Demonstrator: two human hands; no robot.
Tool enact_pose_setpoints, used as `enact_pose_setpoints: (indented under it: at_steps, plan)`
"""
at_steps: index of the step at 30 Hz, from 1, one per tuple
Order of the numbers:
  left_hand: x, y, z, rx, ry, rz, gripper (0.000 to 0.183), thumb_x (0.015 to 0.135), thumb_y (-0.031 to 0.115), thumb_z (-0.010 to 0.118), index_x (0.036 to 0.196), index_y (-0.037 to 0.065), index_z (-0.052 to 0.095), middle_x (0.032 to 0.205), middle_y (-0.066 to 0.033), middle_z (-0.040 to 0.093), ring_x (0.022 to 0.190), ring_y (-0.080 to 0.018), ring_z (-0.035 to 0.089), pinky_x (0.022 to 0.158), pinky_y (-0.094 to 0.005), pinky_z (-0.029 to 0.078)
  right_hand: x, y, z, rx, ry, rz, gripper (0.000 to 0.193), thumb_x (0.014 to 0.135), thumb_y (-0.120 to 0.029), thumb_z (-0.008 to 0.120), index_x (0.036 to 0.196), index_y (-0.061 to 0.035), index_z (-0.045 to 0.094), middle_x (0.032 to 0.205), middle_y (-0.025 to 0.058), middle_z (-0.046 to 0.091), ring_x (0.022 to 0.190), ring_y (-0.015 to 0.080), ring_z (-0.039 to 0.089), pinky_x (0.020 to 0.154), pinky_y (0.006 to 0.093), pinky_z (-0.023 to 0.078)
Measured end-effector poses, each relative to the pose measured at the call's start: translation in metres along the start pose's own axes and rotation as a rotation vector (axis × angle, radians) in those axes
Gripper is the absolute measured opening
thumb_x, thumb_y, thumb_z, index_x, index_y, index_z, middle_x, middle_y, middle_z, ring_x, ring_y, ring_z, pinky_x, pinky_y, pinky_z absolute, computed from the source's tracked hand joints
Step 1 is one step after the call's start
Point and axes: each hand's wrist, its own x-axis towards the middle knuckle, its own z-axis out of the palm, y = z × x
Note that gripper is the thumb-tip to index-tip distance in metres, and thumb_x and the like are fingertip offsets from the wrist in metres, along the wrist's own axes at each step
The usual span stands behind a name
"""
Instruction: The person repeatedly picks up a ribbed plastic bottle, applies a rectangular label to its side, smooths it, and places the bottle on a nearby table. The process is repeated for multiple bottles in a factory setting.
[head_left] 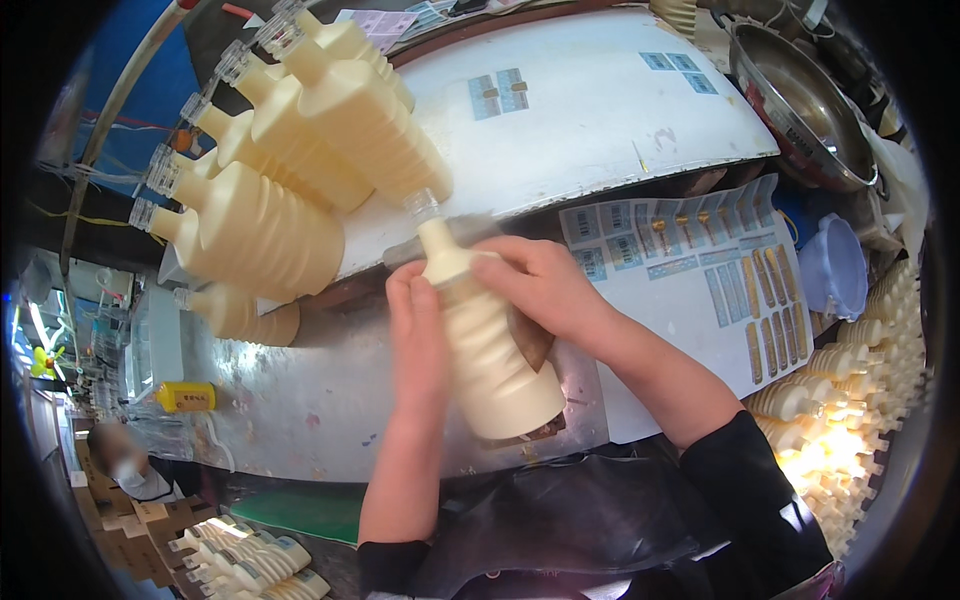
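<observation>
Left grip [418,325] and right grip [545,285] both clamped on the shoulder of one cream ribbed bottle [505,370], one from each side. Bottle tilted between them, clear-topped neck pointing away, base toward the wearer's body. Right thumb lies across the shoulder; its other fingers are largely hidden behind the bottle. Left grip smeared by blur. Greyish patch behind the neck, also blurred: cannot tell what. Brown shape at the bottle's right flank, partly covered. Whether the base touches the grey counter [300,410]: cannot tell.

Edges: chipped rim of the raised white counter [600,120] just beyond the grip. Cream bottles [265,235] crowd ahead and left, overlapping. Label sheet [655,390] right of the grip, partly under the right forearm. Heaped bottles [845,410] farther right, washed out by glare, cut by the lens rim.

Room: grey counter runs leftward from the grip to a yellow container [187,396].
</observation>
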Motion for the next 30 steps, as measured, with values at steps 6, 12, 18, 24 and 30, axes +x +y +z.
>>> enact_pose_setpoints:
  at_steps: [6, 12, 18, 24, 30]
  plan:
    - [0.007, -0.026, -0.013, -0.165, 0.001, -0.016, 0.044, 0.113, 0.037, 0.038, 0.132, 0.000, 0.053, 0.120, -0.0095, 0.065, 0.107, -0.0178, 0.063, 0.097, -0.0359, 0.051, 0.007, 0.013, -0.016, -0.044, -0.012, 0.113, 0.038, 0.103, -0.031, 0.057, 0.118, -0.0003, 0.073, 0.099, 0.0062, 0.075, 0.090, 0.0101, 0.066, 0.081, 0.0271, 0.053]
    - [-0.006, -0.038, -0.019, -0.283, -0.135, -0.097, 0.050, 0.109, 0.040, 0.047, 0.141, 0.001, 0.049, 0.129, -0.0131, 0.061, 0.116, -0.0198, 0.059, 0.103, -0.0346, 0.045, 0.001, -0.034, -0.005, 0.156, 0.240, -0.103, 0.027, 0.094, -0.016, 0.067, 0.117, -0.0002, 0.064, 0.104, 0.0082, 0.072, 0.094, 0.0143, 0.069, 0.082, 0.0294, 0.056]
    - [-0.005, -0.020, -0.011, -0.041, -0.041, -0.012, 0.041, 0.113, 0.034, 0.044, 0.136, 0.001, 0.051, 0.123, -0.0080, 0.062, 0.110, -0.0122, 0.059, 0.095, -0.0303, 0.050, -0.005, -0.025, 0.044, -0.479, 0.341, -0.514, 0.036, 0.094, -0.013, 0.064, 0.127, -0.0003, 0.055, 0.117, 0.0242, 0.066, 0.109, 0.0415, 0.063, 0.096, 0.0453, 0.051]
    - [-0.004, -0.029, -0.015, -0.258, -0.047, -0.076, 0.035, 0.110, 0.033, 0.048, 0.126, 0.003, 0.056, 0.116, -0.0081, 0.066, 0.104, -0.0135, 0.062, 0.093, -0.0316, 0.051, -0.004, 0.028, 0.018, -0.163, 0.547, -0.311, 0.038, 0.097, -0.008, 0.063, 0.134, -0.0015, 0.056, 0.122, 0.0142, 0.065, 0.111, 0.0202, 0.063, 0.097, 0.0343, 0.051]
    - [-0.004, -0.029, -0.015, -0.447, -0.059, -0.113, 0.029, 0.110, 0.030, 0.052, 0.122, 0.003, 0.058, 0.111, -0.0049, 0.066, 0.097, -0.0092, 0.061, 0.088, -0.0279, 0.052, -0.018, -0.011, 0.019, -0.034, 0.357, -0.305, 0.037, 0.096, -0.002, 0.066, 0.133, -0.0017, 0.058, 0.116, 0.0076, 0.066, 0.103, 0.0121, 0.063, 0.090, 0.0269, 0.053]
